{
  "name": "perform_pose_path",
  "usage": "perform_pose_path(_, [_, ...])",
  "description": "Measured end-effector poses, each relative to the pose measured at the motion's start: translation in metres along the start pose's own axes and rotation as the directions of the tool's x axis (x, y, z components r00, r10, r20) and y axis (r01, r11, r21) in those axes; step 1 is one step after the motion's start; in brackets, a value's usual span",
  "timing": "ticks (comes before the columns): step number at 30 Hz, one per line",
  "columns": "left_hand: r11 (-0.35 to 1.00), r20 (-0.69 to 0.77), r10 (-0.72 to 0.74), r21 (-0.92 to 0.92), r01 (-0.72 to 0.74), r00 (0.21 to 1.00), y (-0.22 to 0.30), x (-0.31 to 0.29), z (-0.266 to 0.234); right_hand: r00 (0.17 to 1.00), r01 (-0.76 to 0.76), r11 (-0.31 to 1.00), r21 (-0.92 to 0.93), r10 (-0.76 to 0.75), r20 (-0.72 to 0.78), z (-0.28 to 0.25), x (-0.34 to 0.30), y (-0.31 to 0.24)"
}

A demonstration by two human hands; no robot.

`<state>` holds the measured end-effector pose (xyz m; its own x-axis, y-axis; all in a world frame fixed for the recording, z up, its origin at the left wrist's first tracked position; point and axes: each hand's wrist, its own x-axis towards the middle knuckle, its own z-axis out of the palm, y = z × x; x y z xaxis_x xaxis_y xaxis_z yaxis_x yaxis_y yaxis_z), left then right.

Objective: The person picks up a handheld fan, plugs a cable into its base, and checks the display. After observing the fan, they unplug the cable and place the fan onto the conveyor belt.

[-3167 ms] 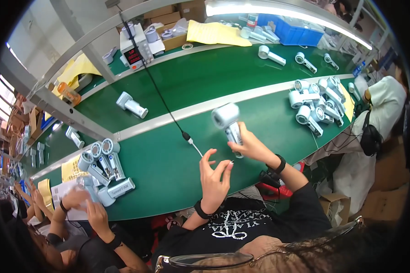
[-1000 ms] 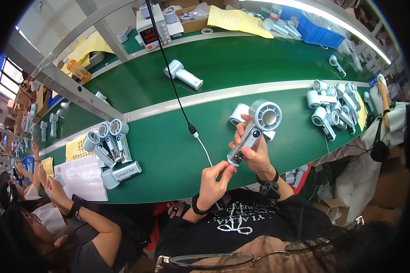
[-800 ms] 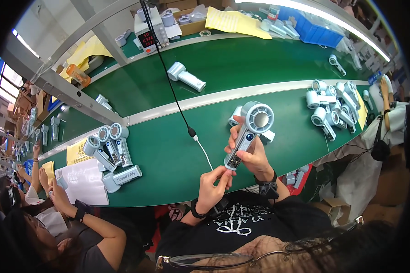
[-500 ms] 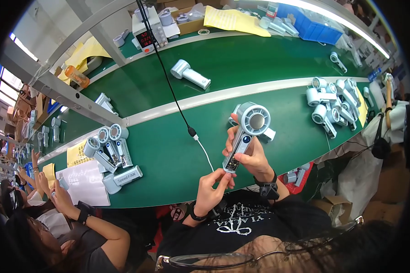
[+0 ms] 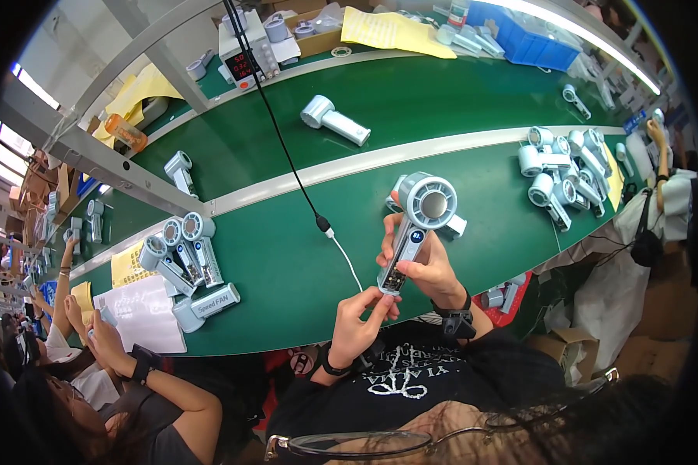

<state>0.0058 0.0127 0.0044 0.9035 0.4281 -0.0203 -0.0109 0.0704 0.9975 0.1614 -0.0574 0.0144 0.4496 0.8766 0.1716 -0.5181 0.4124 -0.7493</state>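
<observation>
The person's right hand (image 5: 430, 271) is wrapped around the handle of a pale grey-blue plastic handheld fan (image 5: 412, 239) with a round, ribbed head, holding it above the green tabletop (image 5: 287, 287) near its front edge. The fan is tilted, head up and leaning rightward; a small round dark display on the handle is lit, and bare electronics show below it. The left hand (image 5: 357, 325) is pinched narrow at the handle's foot, thumb and fingertips together on the end of a thin white cable (image 5: 350, 263); the fingers cover the plug, so its fit cannot be told. The cable runs from a black connector (image 5: 323, 224) on a hanging black cord (image 5: 275, 128).

Behind the held fan, a second pale fan (image 5: 457, 226) lies on the tabletop, partly hidden. To the left, three fans (image 5: 182, 256) lie side by side near a white paper sheet (image 5: 147, 310), with another fan (image 5: 209, 304) just below them. A heap of similar fans (image 5: 558, 174) lies at the right. Beyond the metal rail (image 5: 349, 160), one fan (image 5: 335, 122) rests alone near a boxy white power supply (image 5: 244, 62) with red digits.
</observation>
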Motion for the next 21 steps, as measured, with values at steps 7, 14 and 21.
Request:
perform_pose_path(7, [0.995,-0.085,0.078,0.070,-0.072,0.993,0.001,0.001,0.009,0.998,-0.003,0.998,-0.058,-0.001,-0.056,-0.003,-0.002,0.002])
perform_pose_path(14, [0.981,-0.147,0.142,0.151,-0.120,0.979,-0.002,0.003,0.011,0.968,0.096,0.992,-0.085,-0.113,-0.224,-0.009,0.008,-0.014])
perform_pose_path(21, [0.995,-0.188,0.059,0.090,-0.043,0.980,-0.009,0.004,-0.001,0.835,0.094,0.777,-0.623,-0.402,-0.375,-0.135,0.145,-0.129])
